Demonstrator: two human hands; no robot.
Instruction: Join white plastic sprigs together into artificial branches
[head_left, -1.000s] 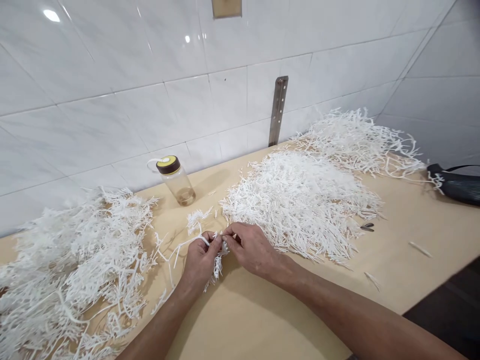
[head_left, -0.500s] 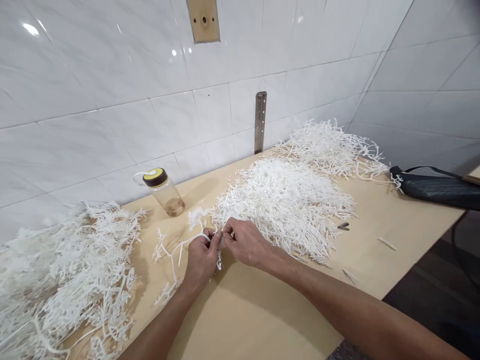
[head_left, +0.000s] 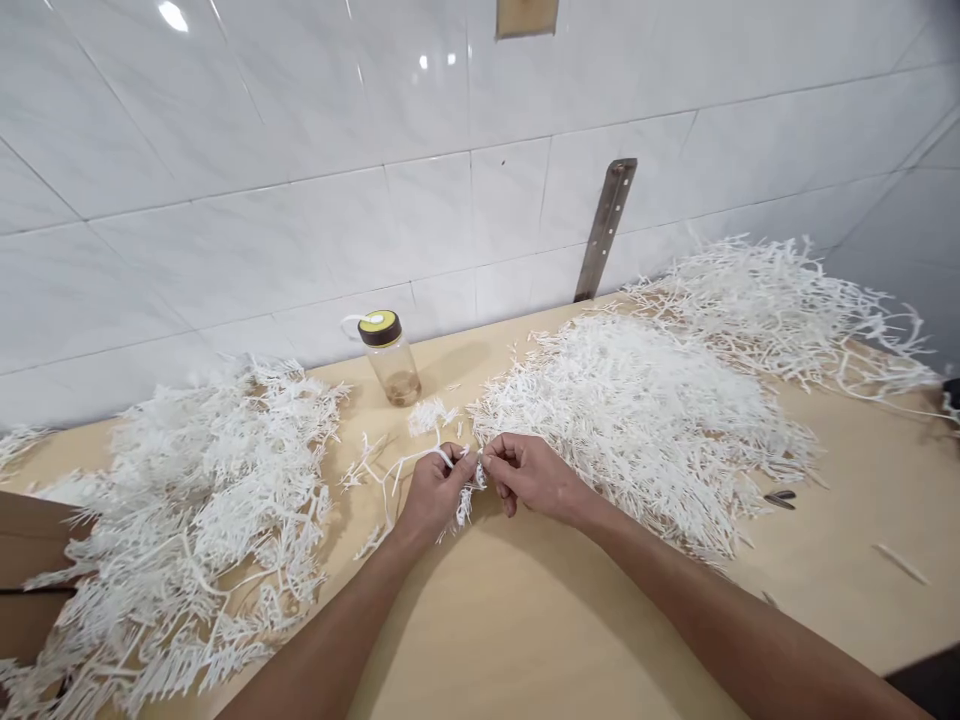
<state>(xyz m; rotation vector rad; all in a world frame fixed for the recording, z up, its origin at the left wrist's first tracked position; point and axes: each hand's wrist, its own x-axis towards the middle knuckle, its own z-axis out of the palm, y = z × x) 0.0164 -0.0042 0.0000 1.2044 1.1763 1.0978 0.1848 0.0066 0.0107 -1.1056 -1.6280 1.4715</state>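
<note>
My left hand (head_left: pixel 436 492) is closed in a pinch around a white branched plastic sprue (head_left: pixel 395 468). The thin arms of the sprue spread left over the table, and a cluster of small white prongs hangs below my fingers. Close beside it, fingertips almost meeting the left ones, is my right hand (head_left: pixel 529 478), its thumb and forefinger pinched together at the sprue's tip. Whatever lies between them is too small to make out. Just beyond both hands lies a large heap of short white plastic pieces (head_left: pixel 637 410).
Tangled white sprues (head_left: pixel 225 490) are piled at the left, next to a cardboard box (head_left: pixel 34 570). Another tangled pile (head_left: pixel 787 300) lies at the back right. A clear bottle with a yellow-and-black lid (head_left: pixel 394 365) stands near the tiled wall. A metal bracket (head_left: pixel 604 235) leans there.
The view has swung right-to-left, so the table things appear shifted rightward and the box shows at left. My right hand has drawn slightly away from the left; the left still pinches the sprue.
</note>
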